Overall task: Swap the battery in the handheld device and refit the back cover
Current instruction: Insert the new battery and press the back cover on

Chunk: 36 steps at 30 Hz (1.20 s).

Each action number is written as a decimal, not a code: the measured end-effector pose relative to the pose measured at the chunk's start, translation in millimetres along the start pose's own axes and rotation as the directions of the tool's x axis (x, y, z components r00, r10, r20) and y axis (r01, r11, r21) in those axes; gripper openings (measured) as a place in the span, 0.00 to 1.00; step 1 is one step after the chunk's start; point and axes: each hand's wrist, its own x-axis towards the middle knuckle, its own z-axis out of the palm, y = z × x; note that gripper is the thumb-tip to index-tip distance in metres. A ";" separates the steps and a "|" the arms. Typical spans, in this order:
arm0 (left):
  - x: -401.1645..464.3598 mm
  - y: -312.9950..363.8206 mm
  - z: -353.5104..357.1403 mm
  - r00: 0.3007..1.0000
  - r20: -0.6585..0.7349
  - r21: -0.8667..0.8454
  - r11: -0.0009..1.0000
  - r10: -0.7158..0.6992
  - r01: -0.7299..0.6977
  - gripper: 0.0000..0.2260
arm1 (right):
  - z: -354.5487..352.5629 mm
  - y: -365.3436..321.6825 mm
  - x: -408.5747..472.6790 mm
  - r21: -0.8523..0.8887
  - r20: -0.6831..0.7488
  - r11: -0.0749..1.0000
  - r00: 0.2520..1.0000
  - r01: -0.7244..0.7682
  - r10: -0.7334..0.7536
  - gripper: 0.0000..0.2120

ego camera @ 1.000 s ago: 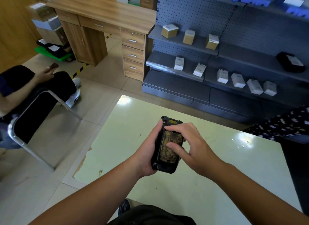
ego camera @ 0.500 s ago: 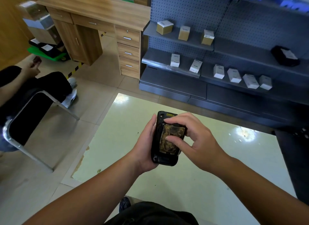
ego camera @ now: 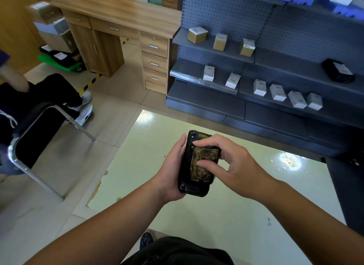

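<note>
Gripping the handheld device [ego camera: 192, 187], both hands hide its sides and part of the battery [ego camera: 202, 162].

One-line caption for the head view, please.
Left hand cradles the black handheld device over the pale table; right hand pinches its brownish battery.

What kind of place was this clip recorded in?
Probably a small shop or stockroom for electronics. Grey pegboard shelving carries small white boxes and brown cartons, a wooden desk with drawers stands beside it, and a pale green table serves as the workbench.
</note>
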 end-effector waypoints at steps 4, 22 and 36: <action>-1.7 1.0 2.4 1.000 0.016 -0.045 0.999 0.024 -0.024 0.30 | 9.0 0.4 -3.6 0.122 -0.057 0.992 0.998 -0.004 0.012 0.18; -12.2 -1.1 -4.7 0.986 0.158 0.147 0.986 0.057 -0.080 0.28 | -34.3 -7.4 0.3 0.291 -0.470 0.956 0.876 0.037 0.110 0.16; -14.7 12.0 29.1 0.997 0.033 -0.033 0.998 0.063 -0.062 0.33 | -21.5 -24.6 0.3 0.324 -0.303 0.945 0.951 0.050 0.054 0.16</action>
